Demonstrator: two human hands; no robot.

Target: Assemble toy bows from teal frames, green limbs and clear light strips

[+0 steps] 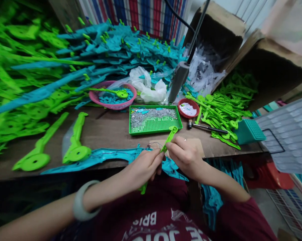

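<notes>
My left hand is closed around a slim lime-green plastic part, whose rounded upper end sticks up between my hands and whose lower end shows below my wrist. Fingers bent, my right hand pinches at the same part from the right; anything small in its fingertips is hidden. Beneath both hands lies a long blue plastic piece with thin wires along it, at the front edge of the table. A brown cardboard sheet is under my right hand. Just beyond stands a green tray of small metal bits.
A pink basket of blue parts and a red bowl of white pieces stand behind. A hammer lies right, near heaped green parts. Two green pieces lie left. Blue parts pile up behind a grey pole.
</notes>
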